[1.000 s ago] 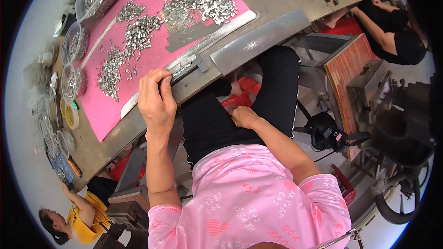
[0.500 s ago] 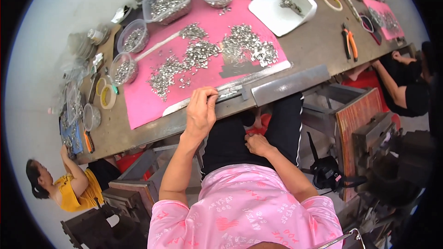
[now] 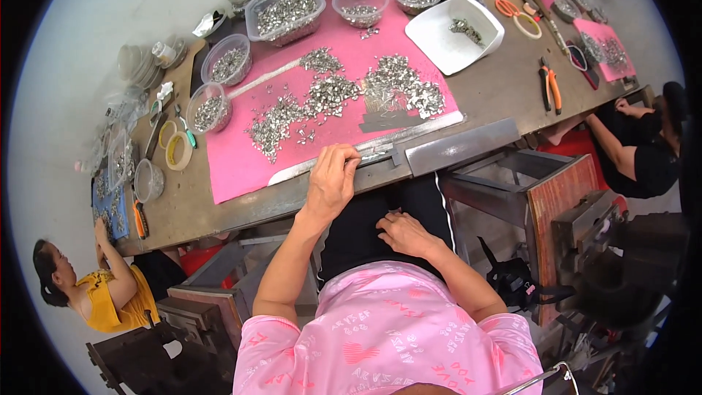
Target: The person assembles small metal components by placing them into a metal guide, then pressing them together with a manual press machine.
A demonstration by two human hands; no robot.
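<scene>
My left hand (image 3: 333, 178) is at the front edge of the table, its fingers bent and pressed together in a pinch. Whatever lies between the fingertips is hidden. Just right of them runs a narrow metal rail (image 3: 378, 154) holding small shiny pieces, with a small grey block (image 3: 396, 156) at its end. My right hand (image 3: 411, 235) rests on my dark trousers, fingers loosely stretched and holding nothing. Beyond the left hand, piles of small silvery metal pieces (image 3: 333, 95) are spread over a pink sheet (image 3: 238, 164).
A grey metal plate (image 3: 462, 148) lies along the front edge. Plastic tubs (image 3: 285, 11) of metal pieces line the back, beside a white scoop (image 3: 431, 29). Orange-handled pliers (image 3: 550, 86) and tape rolls (image 3: 178, 152) lie around. One person (image 3: 110, 285) sits left, another (image 3: 636, 139) right.
The view has shifted, so the table sits a little further right. My right hand has moved left across my lap and its fingers have loosened. My left hand stays pinched at the rail.
</scene>
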